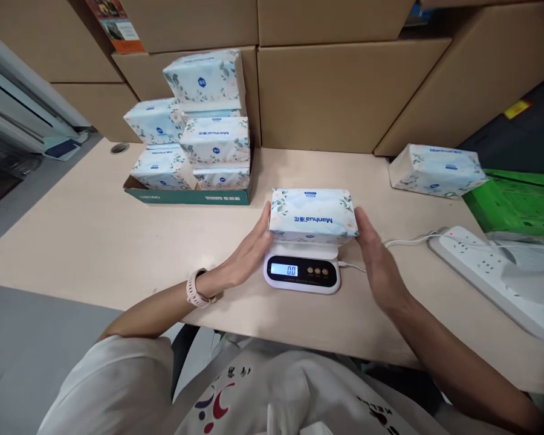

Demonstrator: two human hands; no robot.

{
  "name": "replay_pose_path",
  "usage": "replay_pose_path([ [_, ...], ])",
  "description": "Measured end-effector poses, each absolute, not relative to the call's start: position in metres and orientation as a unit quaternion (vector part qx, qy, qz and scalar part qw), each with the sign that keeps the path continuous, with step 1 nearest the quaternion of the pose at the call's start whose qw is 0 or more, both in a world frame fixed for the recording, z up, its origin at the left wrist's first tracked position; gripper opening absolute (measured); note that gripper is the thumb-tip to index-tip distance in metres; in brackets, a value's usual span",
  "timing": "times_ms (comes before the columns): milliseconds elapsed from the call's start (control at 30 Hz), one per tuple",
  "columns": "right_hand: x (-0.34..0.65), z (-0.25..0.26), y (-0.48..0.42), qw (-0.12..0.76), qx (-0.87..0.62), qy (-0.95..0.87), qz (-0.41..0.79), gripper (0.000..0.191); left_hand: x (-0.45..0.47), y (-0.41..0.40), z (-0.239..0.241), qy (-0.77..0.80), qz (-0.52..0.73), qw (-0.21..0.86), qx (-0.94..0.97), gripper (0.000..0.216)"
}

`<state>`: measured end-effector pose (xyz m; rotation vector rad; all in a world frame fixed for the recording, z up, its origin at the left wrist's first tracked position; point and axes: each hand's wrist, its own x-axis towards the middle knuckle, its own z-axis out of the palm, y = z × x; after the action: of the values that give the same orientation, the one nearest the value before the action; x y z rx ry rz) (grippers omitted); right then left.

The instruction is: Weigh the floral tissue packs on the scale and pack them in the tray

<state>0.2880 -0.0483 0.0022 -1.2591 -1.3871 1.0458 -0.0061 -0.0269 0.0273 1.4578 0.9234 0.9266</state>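
Note:
A pack of tissues (312, 211) with a floral print is held between my two hands, right over a white digital scale (303, 287). My left hand (249, 254) presses on the pack's left end with its fingers. At the right end my right hand (378, 260) does the same, thumb side up. The scale's lit display (284, 270) reads 0.0. Its weighing plate is mostly hidden under the pack, so I cannot tell whether the two touch.
Several tissue packs (215, 142) are stacked in a green shallow carton (190, 196) at the back left. Another tissue pack (439, 171) lies at the back right, beside a green object (519, 202). A white power strip (489, 278) with cables runs along the right; cardboard boxes (317, 99) line the back.

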Motion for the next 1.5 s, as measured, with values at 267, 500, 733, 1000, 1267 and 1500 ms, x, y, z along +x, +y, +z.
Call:
replay_pose_path([
  [267,0.295,-0.004,-0.048,0.604,-0.567,-0.440,0.347,0.064,-0.011,-0.011,0.009,0.478,0.520,0.617,0.346,0.062],
  [500,0.285,0.002,-0.051,0.596,-0.559,-0.447,0.364,0.062,-0.013,-0.010,0.015,0.474,0.522,0.626,0.334,0.056],
  [733,0.289,0.004,-0.047,0.647,-0.533,-0.426,0.340,0.059,-0.014,-0.008,0.015,0.475,0.529,0.631,0.312,0.048],
  [1000,0.291,0.003,-0.045,0.642,-0.544,-0.419,0.342,0.060,-0.015,-0.008,0.016,0.475,0.525,0.624,0.332,0.039],
  [1267,0.291,0.003,-0.046,0.637,-0.541,-0.438,0.332,0.059,-0.017,-0.006,0.013,0.458,0.521,0.624,0.360,0.043],
  [1500,0.290,0.007,-0.047,0.638,-0.544,-0.440,0.323,0.060,-0.018,-0.006,0.013,0.452,0.522,0.626,0.362,0.040],
])
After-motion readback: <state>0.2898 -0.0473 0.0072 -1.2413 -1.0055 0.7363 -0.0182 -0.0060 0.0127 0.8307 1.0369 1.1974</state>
